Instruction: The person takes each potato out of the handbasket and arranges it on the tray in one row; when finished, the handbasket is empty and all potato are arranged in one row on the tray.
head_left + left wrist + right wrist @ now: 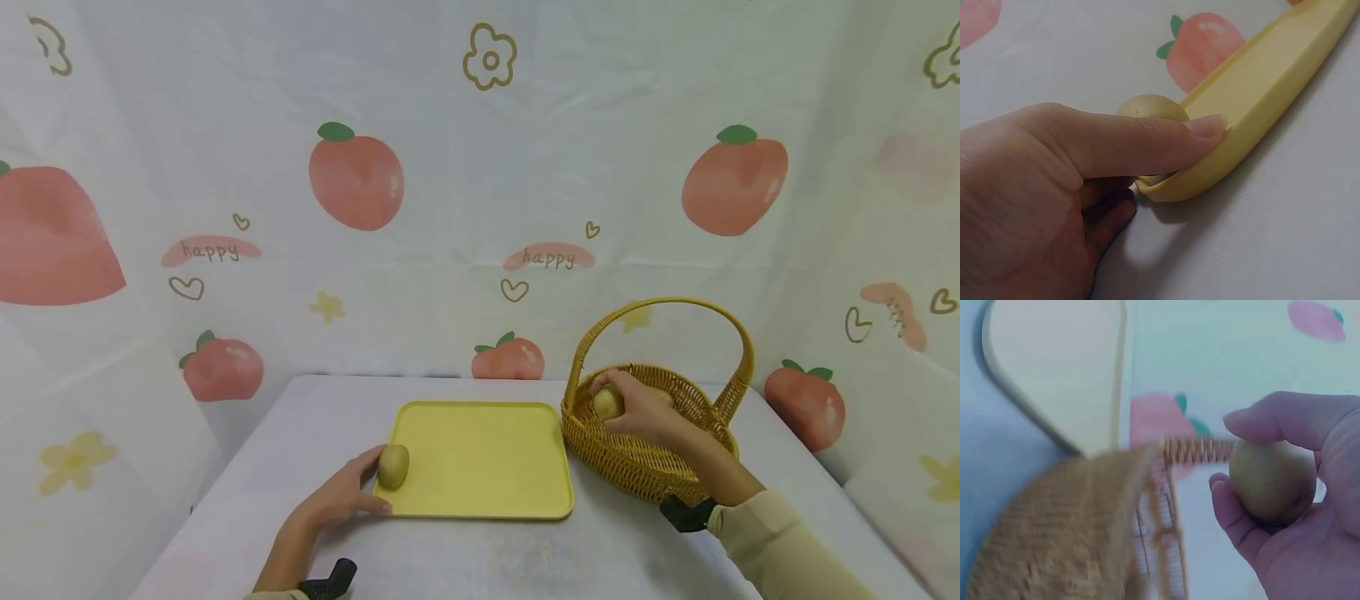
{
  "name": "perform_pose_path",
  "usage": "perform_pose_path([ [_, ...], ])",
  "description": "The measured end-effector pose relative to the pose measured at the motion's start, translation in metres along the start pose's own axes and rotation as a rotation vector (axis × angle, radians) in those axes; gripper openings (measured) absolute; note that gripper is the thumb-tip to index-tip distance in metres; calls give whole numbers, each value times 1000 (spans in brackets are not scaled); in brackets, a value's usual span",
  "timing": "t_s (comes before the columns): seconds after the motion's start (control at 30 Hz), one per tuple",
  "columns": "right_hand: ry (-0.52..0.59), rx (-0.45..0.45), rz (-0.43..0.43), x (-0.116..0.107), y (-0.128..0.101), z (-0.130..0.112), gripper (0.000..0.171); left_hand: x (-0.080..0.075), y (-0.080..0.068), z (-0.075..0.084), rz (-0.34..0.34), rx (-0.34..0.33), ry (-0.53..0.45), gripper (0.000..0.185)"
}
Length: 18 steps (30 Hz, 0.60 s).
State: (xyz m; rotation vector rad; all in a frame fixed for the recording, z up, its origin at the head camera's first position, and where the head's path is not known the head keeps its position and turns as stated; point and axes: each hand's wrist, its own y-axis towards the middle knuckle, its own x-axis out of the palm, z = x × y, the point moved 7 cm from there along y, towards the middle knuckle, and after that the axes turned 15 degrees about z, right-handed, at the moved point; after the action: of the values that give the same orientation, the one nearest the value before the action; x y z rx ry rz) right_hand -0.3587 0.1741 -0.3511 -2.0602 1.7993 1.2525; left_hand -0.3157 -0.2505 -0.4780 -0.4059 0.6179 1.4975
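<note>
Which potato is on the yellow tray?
The potato at the tray's left end, beside the left hand; another is gripped by the right hand, and at least one more lies in the basket.

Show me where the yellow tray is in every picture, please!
Head: the yellow tray is low in the middle, beside the basket.
Left wrist: the tray slants toward the top right corner, by the left hand.
Right wrist: the tray is top left, looking pale.
Shared landmark: printed peaches on the cloth.

Booth-like space, fruit-printed cloth walls
</note>
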Motion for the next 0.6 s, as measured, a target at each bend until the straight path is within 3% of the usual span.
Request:
perform_pose_path([
  [0.3, 13, -119, 3, 42, 3, -31, 48, 1, 1, 0, -5, 28, -12, 103],
  [0.6, 26, -167, -132, 110, 8, -42, 63, -1, 0, 3, -4, 52, -9, 103],
])
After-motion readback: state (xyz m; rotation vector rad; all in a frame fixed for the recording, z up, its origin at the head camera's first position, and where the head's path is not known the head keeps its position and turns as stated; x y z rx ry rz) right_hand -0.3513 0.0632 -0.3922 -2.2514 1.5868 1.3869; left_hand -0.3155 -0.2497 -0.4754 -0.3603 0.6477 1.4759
